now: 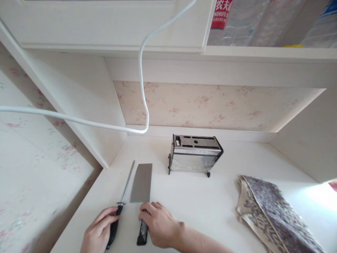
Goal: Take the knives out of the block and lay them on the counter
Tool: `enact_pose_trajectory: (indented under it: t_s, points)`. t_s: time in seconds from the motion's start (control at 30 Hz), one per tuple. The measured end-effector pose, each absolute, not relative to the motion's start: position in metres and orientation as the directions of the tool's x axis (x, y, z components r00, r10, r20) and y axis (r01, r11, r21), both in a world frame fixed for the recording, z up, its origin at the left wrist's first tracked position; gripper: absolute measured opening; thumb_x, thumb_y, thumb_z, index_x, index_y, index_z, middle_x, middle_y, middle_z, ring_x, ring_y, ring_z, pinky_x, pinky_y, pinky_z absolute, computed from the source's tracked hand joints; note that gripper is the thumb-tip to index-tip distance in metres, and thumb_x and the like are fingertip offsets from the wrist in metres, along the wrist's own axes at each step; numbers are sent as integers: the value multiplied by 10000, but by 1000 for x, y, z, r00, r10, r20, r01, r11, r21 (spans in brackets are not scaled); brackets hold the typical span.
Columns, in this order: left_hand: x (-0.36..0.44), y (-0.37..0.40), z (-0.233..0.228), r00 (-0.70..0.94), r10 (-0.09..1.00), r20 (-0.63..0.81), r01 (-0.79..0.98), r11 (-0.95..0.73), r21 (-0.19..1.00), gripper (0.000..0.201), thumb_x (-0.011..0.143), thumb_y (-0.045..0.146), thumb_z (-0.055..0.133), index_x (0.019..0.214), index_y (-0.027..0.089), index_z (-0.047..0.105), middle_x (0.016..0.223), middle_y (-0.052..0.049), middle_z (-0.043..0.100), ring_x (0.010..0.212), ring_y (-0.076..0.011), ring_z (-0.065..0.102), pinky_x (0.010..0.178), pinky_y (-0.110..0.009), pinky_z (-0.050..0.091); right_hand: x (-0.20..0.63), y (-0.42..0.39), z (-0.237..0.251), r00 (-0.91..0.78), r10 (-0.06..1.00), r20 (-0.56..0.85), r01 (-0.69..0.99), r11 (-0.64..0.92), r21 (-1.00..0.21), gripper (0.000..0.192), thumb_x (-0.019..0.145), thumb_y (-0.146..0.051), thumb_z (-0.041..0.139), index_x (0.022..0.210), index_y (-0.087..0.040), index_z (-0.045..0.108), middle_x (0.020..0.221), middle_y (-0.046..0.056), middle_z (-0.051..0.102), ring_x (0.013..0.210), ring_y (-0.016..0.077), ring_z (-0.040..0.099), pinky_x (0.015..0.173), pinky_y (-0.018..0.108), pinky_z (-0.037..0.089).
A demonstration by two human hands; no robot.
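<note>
Floral wallpaper lines the back of a white recess, and below it stretches a white tabletop. A white cable hangs across the view above it.

From the lower edge comes the left hand, its thumb and fingers pinching the black handle of a sharpening steel close to the guard. The handle's butt passes down beside the palm, and the thin rod points away from the person, leaning slightly right.

The right forearm reaches in from the lower right, slanting up and leftward. At its end the right hand has its back turned up and its fingers curled around the front part of a cleaver handle, just below the blade; the butt sticks out nearer the person. The cleaver's broad blade lies ahead of that hand, to the right of the rod and apart from it.

Well beyond the hands stands a metal knife block; at right, near the tabletop's edge, lies a patterned cloth.
</note>
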State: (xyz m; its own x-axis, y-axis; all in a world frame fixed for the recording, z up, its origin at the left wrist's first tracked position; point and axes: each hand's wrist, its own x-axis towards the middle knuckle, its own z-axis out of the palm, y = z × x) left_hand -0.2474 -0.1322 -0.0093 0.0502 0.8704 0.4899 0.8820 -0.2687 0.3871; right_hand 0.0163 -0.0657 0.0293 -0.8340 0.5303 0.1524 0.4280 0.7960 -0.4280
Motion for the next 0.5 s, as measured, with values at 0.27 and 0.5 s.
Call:
enact_pose_trajectory:
  t_s: [0.27,0.5]
  points:
    - [-245,-131,-6,23,849,528,873,-274,402,248,866,197,457,773,255,679,944,-11,695,860,-153,683,778,-214,553,13,-68,23,-826,537,170,418,788,-452,434,674,-256,574,1104,-218,526,1190,39,552,900,209,530,817,351,450]
    - [-241,-130,1,-84,785,614,873,-239,425,192,866,187,484,811,251,656,948,-27,642,880,-163,641,812,-255,509,17,-69,27,-819,551,160,420,765,-489,471,719,-229,553,1188,-253,514,1242,33,544,949,216,555,845,375,468]
